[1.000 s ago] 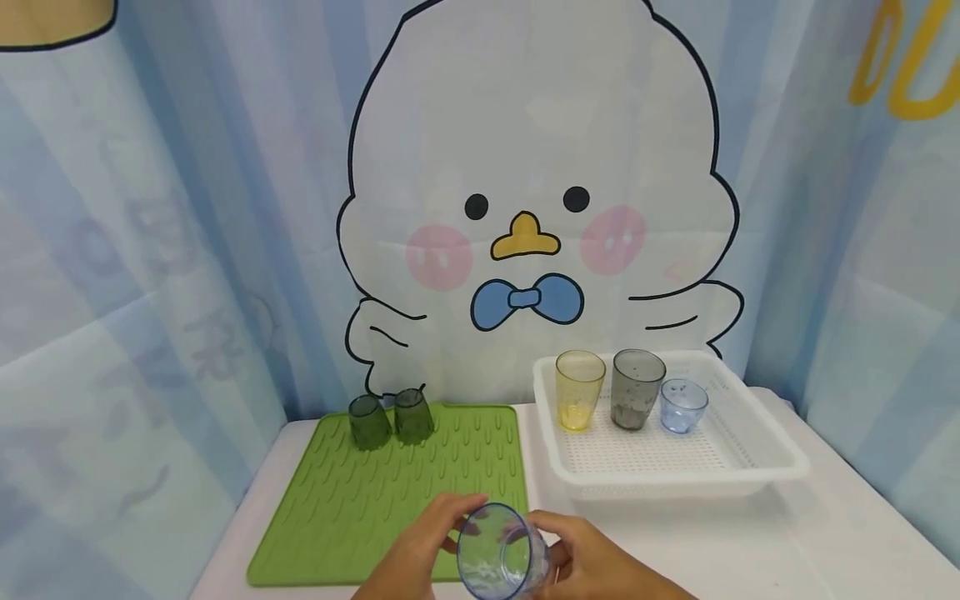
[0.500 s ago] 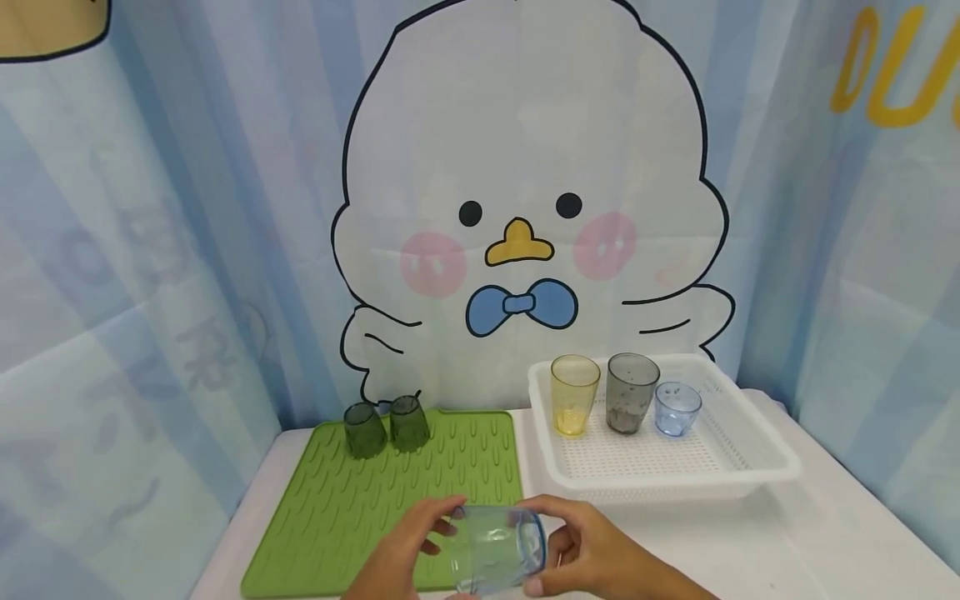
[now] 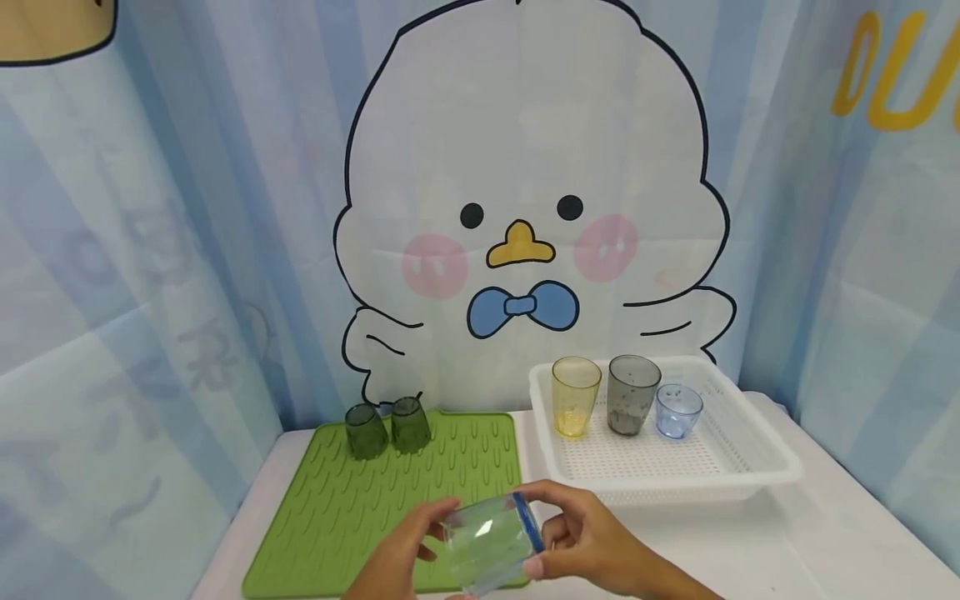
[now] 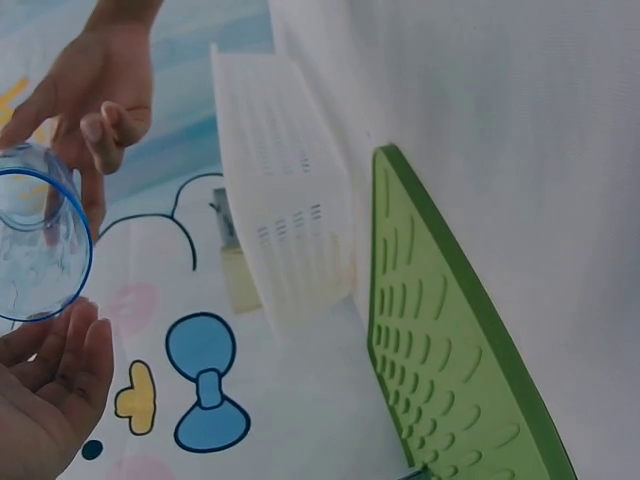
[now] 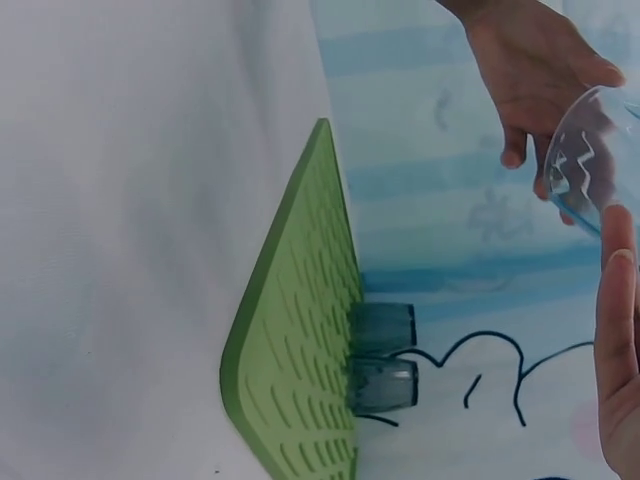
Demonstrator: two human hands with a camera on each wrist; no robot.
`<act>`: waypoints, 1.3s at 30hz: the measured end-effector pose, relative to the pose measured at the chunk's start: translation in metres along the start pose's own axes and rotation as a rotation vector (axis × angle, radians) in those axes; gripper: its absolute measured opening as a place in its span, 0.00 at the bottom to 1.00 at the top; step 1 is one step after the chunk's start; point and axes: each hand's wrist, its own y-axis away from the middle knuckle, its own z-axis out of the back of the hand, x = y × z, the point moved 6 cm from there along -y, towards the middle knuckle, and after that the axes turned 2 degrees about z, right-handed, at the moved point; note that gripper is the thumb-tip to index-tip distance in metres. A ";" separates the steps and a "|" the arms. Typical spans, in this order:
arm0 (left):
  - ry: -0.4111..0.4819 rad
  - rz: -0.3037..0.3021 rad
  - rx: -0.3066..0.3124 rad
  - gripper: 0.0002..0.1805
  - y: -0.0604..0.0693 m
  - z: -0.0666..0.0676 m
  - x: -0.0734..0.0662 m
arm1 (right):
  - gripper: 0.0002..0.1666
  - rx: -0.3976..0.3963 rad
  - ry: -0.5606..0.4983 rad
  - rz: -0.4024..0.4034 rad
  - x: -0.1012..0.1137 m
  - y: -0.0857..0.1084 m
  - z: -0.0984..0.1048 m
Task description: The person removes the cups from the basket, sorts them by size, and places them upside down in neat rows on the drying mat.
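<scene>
Between both hands, a clear blue-tinted drinking glass (image 3: 487,542) lies tilted on its side in the head view, with a dark blue edge at its raised right end. My left hand (image 3: 397,550) holds its left end, fingers above and thumb tip below. The right hand (image 3: 592,542) grips the right end with fingers and thumb. In the left wrist view, the blue rim of the glass (image 4: 40,260) shows near the left hand (image 4: 60,390). Only part of the glass (image 5: 590,150) and of the right hand (image 5: 620,340) shows in the right wrist view.
A green drying mat (image 3: 457,467) lies beneath and beyond the hands, bearing two dark green cups (image 3: 366,432) (image 3: 409,425). At right stands a white basket (image 3: 750,467) holding a yellow glass (image 3: 575,400), a grey glass (image 3: 633,396) and a small blue glass (image 3: 678,412). A printed curtain (image 3: 600,125) hangs behind.
The glass has turned in the hands: its open rim faced the camera, then it lay level sideways, and now its right end is tipped up. The right fingers have risen slightly.
</scene>
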 end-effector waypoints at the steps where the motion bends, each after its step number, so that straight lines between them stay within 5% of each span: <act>1: 0.008 0.006 0.002 0.43 0.000 0.000 0.000 | 0.34 0.007 -0.014 0.010 0.001 -0.001 -0.001; 24: 0.111 0.228 0.193 0.45 -0.004 -0.014 0.029 | 0.31 0.008 -0.098 0.046 -0.001 -0.016 -0.015; 39: 0.060 0.268 0.165 0.39 0.012 -0.002 0.051 | 0.31 -0.037 -0.008 0.064 -0.002 -0.024 -0.013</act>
